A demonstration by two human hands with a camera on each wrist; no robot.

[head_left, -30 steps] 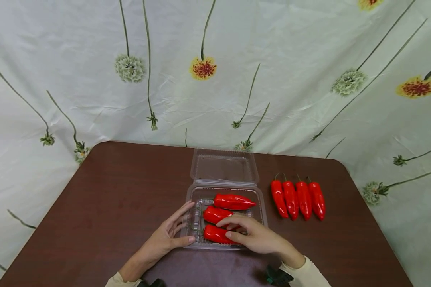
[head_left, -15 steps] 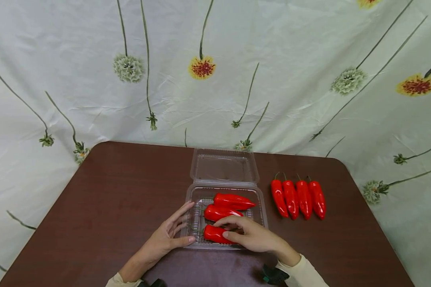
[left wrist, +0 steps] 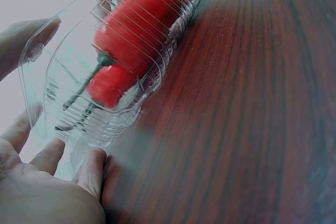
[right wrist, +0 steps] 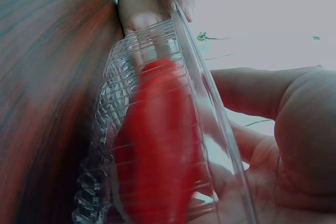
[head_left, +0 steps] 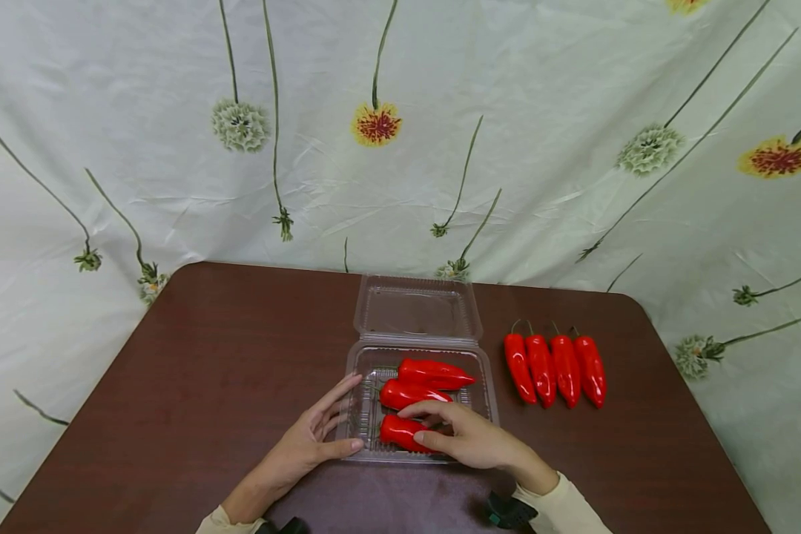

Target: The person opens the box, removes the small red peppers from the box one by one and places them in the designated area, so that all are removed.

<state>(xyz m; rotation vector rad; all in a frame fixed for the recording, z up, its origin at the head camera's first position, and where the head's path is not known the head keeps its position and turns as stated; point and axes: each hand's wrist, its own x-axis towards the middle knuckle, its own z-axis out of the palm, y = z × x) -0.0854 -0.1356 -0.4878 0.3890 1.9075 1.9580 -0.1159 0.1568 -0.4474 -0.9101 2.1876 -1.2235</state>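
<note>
A clear plastic clamshell box (head_left: 487,371) lies with its lid folded back, holding three red chili peppers in its base. The back pepper (head_left: 434,373) and the middle pepper (head_left: 410,395) lie side by side, stems to the left. My right hand (head_left: 477,437) reaches over the front wall and holds the front pepper (head_left: 398,432) between thumb and fingers, covering its tip. Along the box's left side rests my left hand (head_left: 307,441), fingers fairly straight, thumb at the front corner. Through the clear wall, red peppers (left wrist: 131,30) show in the left wrist view.
Several more red peppers (head_left: 552,371) lie in a row right of the box, stems pointing away. The lid (head_left: 417,308) extends toward the back edge of the dark brown table (head_left: 240,356). A flower-print cloth (head_left: 541,148) hangs behind.
My right hand has shifted slightly left, off the middle pepper onto the front one. More of the middle pepper shows, and the front pepper has tilted slightly. My left hand has stayed put.
</note>
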